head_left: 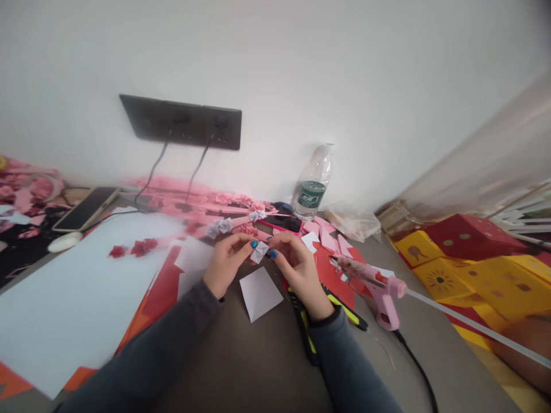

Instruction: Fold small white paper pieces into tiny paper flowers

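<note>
Between my two hands is a small folded white paper (259,252), with crease lines on its face. My left hand (229,259) pinches its left edge between thumb and fingers. On the other side, my right hand (297,265) is curled with thumb and fingertips at the paper's right corner. Just below them a creased white paper square (260,292) lies flat on the table. Scissors with black and yellow handles (305,332) lie partly under my right wrist. To the right stands a pink glue gun (379,287) with a long glue stick in its back.
Large white sheets (81,287) over red and orange paper cover the left. Pink paper flowers (228,199) lie along the wall. A plastic bottle (312,186), pink paper pieces (328,236) and a phone (88,209) are behind. Yellow and red boxes (456,281) sit at right.
</note>
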`<state>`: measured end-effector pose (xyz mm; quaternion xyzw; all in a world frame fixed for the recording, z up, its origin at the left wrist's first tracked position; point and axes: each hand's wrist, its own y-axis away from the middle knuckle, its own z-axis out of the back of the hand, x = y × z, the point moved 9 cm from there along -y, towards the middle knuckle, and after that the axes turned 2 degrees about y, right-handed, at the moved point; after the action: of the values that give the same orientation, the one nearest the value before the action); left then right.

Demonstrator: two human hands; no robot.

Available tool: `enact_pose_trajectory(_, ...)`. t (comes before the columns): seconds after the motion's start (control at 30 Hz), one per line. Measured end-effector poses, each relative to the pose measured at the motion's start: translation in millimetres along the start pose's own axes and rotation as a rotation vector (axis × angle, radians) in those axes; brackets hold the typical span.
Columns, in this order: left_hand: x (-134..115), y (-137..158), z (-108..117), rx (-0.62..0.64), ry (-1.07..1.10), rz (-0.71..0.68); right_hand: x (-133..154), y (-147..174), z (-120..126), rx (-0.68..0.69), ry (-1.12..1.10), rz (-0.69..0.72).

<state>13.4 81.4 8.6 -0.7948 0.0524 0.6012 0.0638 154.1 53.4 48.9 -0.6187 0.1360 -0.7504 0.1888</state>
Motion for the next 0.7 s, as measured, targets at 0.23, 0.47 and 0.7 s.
enact_pose_trajectory(0.23,-0.1,-0.4,1.3,-0.034,0.11,0.06,-4.7,-2.0,-3.1,0.019,0.01,-0.019)
enact_pose_trajectory(0.47,4.7,-1.2,1.1,-0.035,0.133,0.082,-2.6,-1.7,-2.9,0.012,0.033,-0.012)
enact_pose_trajectory(0.7,4.5,-3.7,6.6,-0.039,0.058,0.04,-4.2,-1.2,-2.0,-0.024,0.176,-0.008)
